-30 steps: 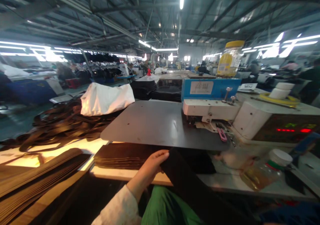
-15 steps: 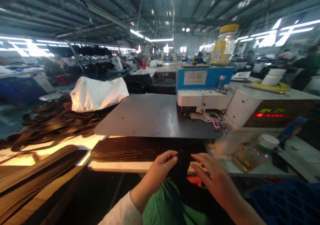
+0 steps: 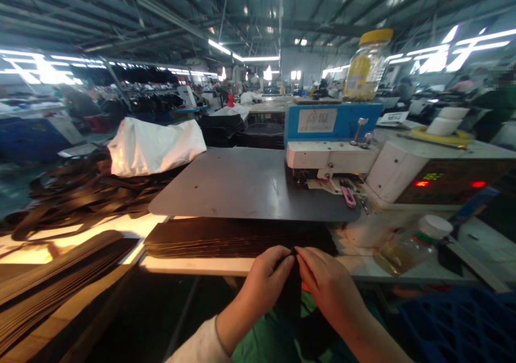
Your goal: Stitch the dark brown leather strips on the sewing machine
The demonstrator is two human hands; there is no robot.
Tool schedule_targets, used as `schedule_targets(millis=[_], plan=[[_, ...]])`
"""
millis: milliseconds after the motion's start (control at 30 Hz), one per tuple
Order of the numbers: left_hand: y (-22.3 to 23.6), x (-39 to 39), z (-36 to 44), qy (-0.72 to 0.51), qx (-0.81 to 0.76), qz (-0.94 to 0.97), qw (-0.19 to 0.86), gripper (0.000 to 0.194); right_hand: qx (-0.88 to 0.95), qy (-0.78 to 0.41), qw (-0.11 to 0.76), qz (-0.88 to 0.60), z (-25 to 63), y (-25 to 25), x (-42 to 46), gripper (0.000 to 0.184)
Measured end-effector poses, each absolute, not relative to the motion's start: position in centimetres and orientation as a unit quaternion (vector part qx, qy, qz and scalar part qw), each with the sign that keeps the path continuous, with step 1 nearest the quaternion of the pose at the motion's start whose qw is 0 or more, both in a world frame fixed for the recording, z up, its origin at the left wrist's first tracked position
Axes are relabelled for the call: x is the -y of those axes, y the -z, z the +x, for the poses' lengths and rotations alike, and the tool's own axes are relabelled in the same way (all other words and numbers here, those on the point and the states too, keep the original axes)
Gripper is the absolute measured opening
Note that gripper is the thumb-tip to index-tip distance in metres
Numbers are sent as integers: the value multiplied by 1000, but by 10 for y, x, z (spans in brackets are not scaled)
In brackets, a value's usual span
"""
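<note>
My left hand (image 3: 268, 277) and my right hand (image 3: 326, 277) meet in front of the table edge, thumbs and fingers pinched on the top of a dark fabric strip (image 3: 291, 293). The strip hangs down between them over green cloth (image 3: 262, 339) on my lap. Something orange-red shows beside my right fingers, mostly hidden. Just beyond my hands lies a stack of dark fabric pieces (image 3: 201, 239), partly beneath the grey metal plate (image 3: 237, 183) of a sewing machine (image 3: 330, 156).
A pink thread snipper (image 3: 348, 195) lies by the machine head. Right of it stand a control box (image 3: 455, 180) with lit digits and a bottle of yellowish liquid (image 3: 411, 247). Leftward are a white cloth bag (image 3: 157, 145), tangled dark straps (image 3: 88, 196) and folded brown strips (image 3: 60, 277).
My right hand has moved left and closed on the dark strip beside my left hand. The strip's top is now pinched between both hands. The display's lit digits have changed.
</note>
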State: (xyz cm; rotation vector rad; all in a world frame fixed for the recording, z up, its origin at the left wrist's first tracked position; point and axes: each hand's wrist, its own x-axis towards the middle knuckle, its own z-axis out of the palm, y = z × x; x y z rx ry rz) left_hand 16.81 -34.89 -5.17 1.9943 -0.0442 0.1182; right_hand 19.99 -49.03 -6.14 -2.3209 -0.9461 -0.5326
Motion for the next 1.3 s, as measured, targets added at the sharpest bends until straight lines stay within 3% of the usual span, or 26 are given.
schedule_targets(millis=[167,433,600,800,967,1100,1300], plan=[[50,354,165,-90,44,878,468,19,338,201,273,-878,202,59,487,23],[42,355,159,-99,115,918,366,21,320,137,340,-874,211,56,488,15],[39,352,159,-108,107,888,435,19,314,73,440,-838,218,49,491,16],[44,338,165,-117,10,819,561,21,290,-133,577,-752,219,54,494,24],[43,330,162,-70,28,849,523,15,245,-167,559,-774,208,62,489,28],[43,326,159,-105,20,855,508,16,267,-171,549,-774,202,66,481,28],[54,249,153,-184,-124,823,524,26,267,-313,459,-787,204,108,500,35]])
